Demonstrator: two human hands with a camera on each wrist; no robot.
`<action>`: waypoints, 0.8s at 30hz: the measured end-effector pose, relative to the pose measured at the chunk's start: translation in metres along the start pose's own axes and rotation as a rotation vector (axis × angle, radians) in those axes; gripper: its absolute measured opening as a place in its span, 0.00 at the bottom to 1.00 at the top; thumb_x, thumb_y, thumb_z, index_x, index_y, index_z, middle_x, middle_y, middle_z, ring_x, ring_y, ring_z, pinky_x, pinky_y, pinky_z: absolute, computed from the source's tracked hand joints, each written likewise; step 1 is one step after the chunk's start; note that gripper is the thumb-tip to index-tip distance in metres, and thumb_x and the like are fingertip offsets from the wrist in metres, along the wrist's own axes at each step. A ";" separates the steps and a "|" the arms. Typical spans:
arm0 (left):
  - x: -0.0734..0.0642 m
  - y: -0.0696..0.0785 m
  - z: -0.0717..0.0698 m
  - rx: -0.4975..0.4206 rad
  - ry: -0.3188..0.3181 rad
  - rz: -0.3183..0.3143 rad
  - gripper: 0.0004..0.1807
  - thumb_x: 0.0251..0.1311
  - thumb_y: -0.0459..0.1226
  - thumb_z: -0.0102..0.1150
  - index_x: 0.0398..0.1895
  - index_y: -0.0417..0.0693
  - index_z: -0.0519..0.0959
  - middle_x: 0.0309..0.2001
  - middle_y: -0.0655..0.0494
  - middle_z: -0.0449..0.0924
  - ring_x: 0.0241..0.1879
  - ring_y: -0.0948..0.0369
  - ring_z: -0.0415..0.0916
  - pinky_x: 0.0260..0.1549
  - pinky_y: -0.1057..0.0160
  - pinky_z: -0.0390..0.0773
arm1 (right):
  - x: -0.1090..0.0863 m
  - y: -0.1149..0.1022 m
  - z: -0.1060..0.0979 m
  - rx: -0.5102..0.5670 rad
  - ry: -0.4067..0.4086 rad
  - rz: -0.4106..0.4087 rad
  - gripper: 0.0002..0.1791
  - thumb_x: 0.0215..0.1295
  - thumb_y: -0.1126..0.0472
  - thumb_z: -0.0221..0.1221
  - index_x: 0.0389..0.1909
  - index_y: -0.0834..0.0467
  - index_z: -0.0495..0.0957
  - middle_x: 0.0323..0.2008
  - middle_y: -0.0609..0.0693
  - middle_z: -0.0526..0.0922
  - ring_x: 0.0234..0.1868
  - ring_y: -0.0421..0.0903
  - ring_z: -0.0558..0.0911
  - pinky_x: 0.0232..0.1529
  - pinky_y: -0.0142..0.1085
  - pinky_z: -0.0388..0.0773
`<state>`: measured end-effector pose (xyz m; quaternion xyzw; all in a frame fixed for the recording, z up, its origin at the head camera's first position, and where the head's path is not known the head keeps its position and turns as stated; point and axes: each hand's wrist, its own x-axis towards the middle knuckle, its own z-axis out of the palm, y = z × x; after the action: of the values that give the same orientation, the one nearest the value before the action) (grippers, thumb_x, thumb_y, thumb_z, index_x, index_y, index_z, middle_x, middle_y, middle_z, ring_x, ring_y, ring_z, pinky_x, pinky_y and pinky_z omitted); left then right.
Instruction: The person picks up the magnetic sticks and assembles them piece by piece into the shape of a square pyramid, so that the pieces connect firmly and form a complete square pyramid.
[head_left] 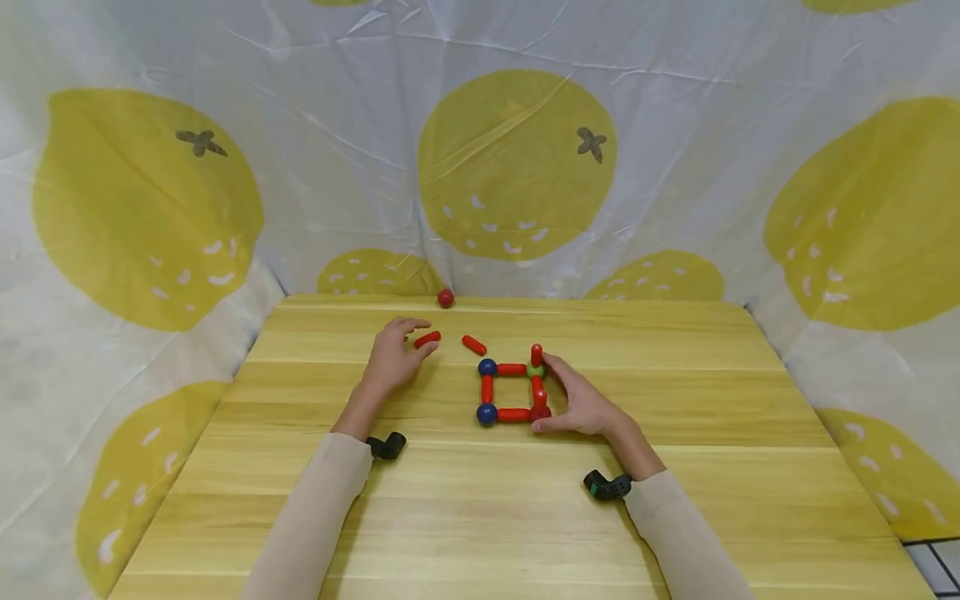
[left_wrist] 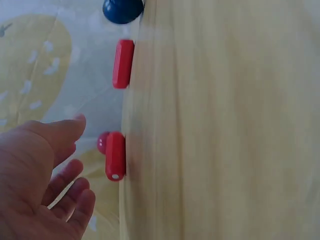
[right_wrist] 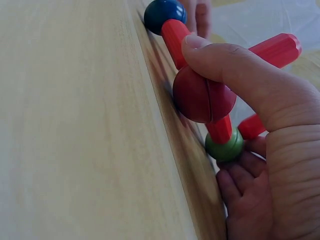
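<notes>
On the left, pale cloth printed with yellow lemons (head_left: 146, 208) hangs behind the wooden surface (head_left: 450, 517). A beige left sleeve (head_left: 315, 508) reaches in, with a black wrist camera (head_left: 387, 446) at its cuff. Beyond it the left hand (head_left: 392, 357) hovers over the surface, its grip apart: thumb and fingers stand to either side of a loose red rod (head_left: 427, 339), and the left wrist view shows a gap between hand and rod.

Just right of that, a red ball (head_left: 446, 298) sits at the far edge of the surface, and a second loose rod (head_left: 474, 345) lies aslant, nearer.

Then comes a square frame (head_left: 513, 414), lying flat near the middle, its four sides red rods. A far blue ball (head_left: 487, 367) and a near blue ball (head_left: 487, 413) make its left corners; a green ball (head_left: 534, 372) is the far right corner and a dark red ball (head_left: 543, 414) the near right. One short red rod (head_left: 536, 354) stands upright on the green ball, another (head_left: 541, 399) on the dark red one.

The right hand (head_left: 581, 404) holds this right side, its grip clamped on the frame, thumb at the dark red ball, fingers against the green. Behind it follow another black camera (head_left: 607, 486) and the right sleeve (head_left: 682, 533).
</notes>
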<state>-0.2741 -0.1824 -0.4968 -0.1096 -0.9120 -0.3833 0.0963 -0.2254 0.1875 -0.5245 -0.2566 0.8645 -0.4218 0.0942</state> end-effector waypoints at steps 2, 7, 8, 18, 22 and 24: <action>0.003 -0.005 -0.002 0.012 -0.008 -0.025 0.26 0.67 0.43 0.69 0.65 0.44 0.79 0.65 0.42 0.75 0.61 0.41 0.75 0.60 0.42 0.78 | -0.001 0.001 0.000 -0.014 0.001 0.002 0.70 0.46 0.41 0.80 0.83 0.54 0.47 0.81 0.54 0.55 0.81 0.56 0.57 0.80 0.57 0.54; 0.009 -0.014 -0.003 0.027 -0.050 -0.067 0.28 0.66 0.44 0.69 0.68 0.45 0.77 0.65 0.44 0.77 0.57 0.44 0.78 0.57 0.44 0.80 | -0.002 0.000 0.000 -0.009 -0.011 0.006 0.70 0.46 0.40 0.80 0.83 0.55 0.47 0.82 0.55 0.54 0.81 0.57 0.56 0.80 0.58 0.53; 0.010 -0.015 -0.002 0.025 -0.056 -0.070 0.28 0.66 0.44 0.69 0.67 0.46 0.78 0.64 0.45 0.79 0.54 0.46 0.79 0.55 0.46 0.81 | -0.002 0.000 0.000 -0.005 -0.012 0.005 0.70 0.47 0.40 0.80 0.83 0.55 0.47 0.82 0.56 0.54 0.81 0.57 0.56 0.80 0.58 0.53; 0.005 -0.017 0.007 -0.050 -0.057 -0.027 0.16 0.67 0.37 0.68 0.54 0.41 0.84 0.45 0.45 0.86 0.41 0.53 0.83 0.45 0.54 0.84 | -0.001 -0.002 0.001 0.004 -0.010 0.010 0.70 0.47 0.42 0.80 0.83 0.56 0.47 0.82 0.56 0.54 0.82 0.57 0.55 0.80 0.58 0.52; -0.002 -0.012 0.008 -0.099 -0.100 -0.019 0.19 0.69 0.39 0.66 0.61 0.44 0.82 0.50 0.46 0.86 0.46 0.52 0.84 0.49 0.52 0.85 | -0.001 -0.002 0.000 0.003 -0.003 0.001 0.70 0.47 0.41 0.80 0.83 0.57 0.47 0.82 0.57 0.54 0.82 0.58 0.55 0.80 0.59 0.52; -0.008 -0.008 0.009 -0.137 -0.127 -0.010 0.19 0.70 0.40 0.65 0.62 0.45 0.82 0.52 0.47 0.85 0.50 0.52 0.84 0.52 0.52 0.85 | 0.000 -0.001 -0.001 0.002 -0.004 -0.004 0.70 0.48 0.41 0.80 0.83 0.57 0.47 0.82 0.58 0.54 0.82 0.59 0.55 0.80 0.59 0.52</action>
<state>-0.2695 -0.1828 -0.5103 -0.1353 -0.8885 -0.4374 0.0288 -0.2249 0.1875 -0.5230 -0.2591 0.8634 -0.4223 0.0952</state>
